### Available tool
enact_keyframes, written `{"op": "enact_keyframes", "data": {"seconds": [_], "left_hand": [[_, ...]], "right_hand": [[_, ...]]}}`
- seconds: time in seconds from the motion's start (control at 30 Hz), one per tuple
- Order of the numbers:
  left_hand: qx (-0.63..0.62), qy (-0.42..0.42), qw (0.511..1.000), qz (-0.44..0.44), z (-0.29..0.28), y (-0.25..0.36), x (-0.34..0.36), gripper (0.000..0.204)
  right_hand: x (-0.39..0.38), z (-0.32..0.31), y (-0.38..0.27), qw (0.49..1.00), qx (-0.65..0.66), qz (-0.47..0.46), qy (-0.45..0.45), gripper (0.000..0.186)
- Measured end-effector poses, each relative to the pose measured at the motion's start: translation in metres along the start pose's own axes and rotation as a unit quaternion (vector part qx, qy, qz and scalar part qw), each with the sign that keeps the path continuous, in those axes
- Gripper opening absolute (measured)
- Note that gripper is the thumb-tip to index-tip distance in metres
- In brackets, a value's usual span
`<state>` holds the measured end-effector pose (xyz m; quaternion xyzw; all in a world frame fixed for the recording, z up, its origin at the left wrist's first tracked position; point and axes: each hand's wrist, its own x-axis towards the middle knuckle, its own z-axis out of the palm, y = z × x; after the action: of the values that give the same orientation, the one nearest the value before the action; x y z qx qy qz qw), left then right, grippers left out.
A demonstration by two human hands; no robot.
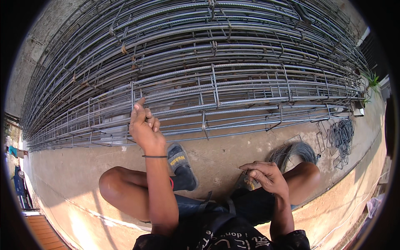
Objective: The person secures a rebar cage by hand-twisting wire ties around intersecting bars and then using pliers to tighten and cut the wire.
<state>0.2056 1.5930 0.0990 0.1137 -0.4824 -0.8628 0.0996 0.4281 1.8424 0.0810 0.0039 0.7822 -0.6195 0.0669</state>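
My left hand is raised at the near side of a long rebar cage, beside one of its upright stirrups. Its index finger and thumb are close together and the other fingers are curled; whatever is between them is too small to tell. My right hand is held lower, apart from the cage, above my right foot. Its thumb presses against the outstretched index finger in a pinch, and I cannot make out what is in it. Behind that hand lies a coil of thin grey tie wire.
More rebar cages are stacked beyond the near one. A tangled bundle of wire or bent stirrups lies on the concrete floor at the right, near a potted plant. My sandalled left foot is close to the cage.
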Motion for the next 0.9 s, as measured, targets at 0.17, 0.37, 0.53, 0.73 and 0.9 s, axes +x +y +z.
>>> {"op": "enact_keyframes", "data": {"seconds": [0.17, 0.37, 0.53, 0.73, 0.9], "left_hand": [[0.048, -0.026, 0.998, 0.014, -0.004, -0.002, -0.004, 0.037], [0.056, -0.002, 0.998, 0.004, -0.003, -0.012, -0.006, 0.033], [0.084, -0.049, 0.994, -0.048, 0.004, -0.035, -0.031, 0.03], [0.165, -0.265, 0.949, -0.051, 0.027, -0.071, -0.082, 0.028], [0.101, -0.297, 0.942, -0.12, 0.037, -0.077, -0.108, 0.027]], "right_hand": [[-0.003, -0.012, 0.007, 0.986, 0.115, -0.007, 0.124, 0.022], [-0.003, -0.025, 0.022, 0.928, 0.311, -0.131, 0.155, 0.026], [0.023, -0.02, 0.013, 0.858, 0.401, -0.182, 0.266, 0.034], [0.078, 0.007, -0.023, 0.943, 0.068, -0.106, 0.308, 0.027], [0.098, 0.02, -0.032, 0.94, -0.064, -0.103, 0.318, 0.019]]}}
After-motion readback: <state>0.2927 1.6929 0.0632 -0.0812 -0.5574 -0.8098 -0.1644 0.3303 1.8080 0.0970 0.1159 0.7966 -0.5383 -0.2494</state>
